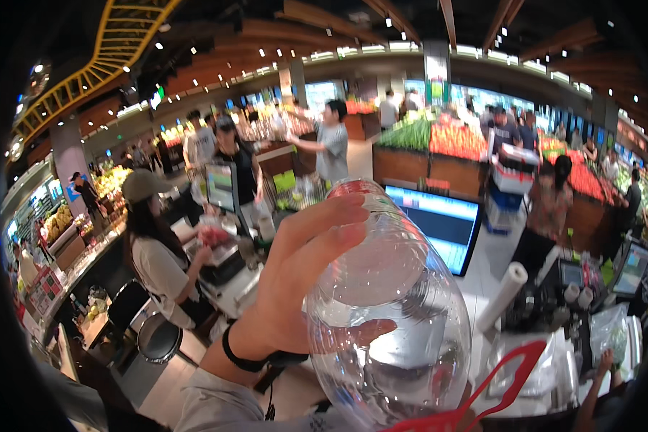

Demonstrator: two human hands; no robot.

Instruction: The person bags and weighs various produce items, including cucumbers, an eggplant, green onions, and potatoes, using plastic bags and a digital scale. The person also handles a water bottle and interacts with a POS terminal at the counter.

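My left hand (297, 275) is wrapped around a large clear plastic bottle (394, 324), held up close before me and tilted. The fingers lie over its upper side, and the thumb shows through the wall. A red plastic carry handle (510, 372) sticks out at the bottle's lower end. There is a black band (237, 351) on my left wrist. My right hand is not seen; the bottle and the picture's lower edge could hide it. Behind the bottle stands a lit checkout monitor (437, 227).
At left a person in a cap (151, 243) works at a checkout counter beside a round stool (159, 337). To the right are a plastic roll (502, 297), plastic bags (524, 362) and another person's hand (607, 359) at a bag of greens (610, 335). Produce stands (429, 167) lie beyond.
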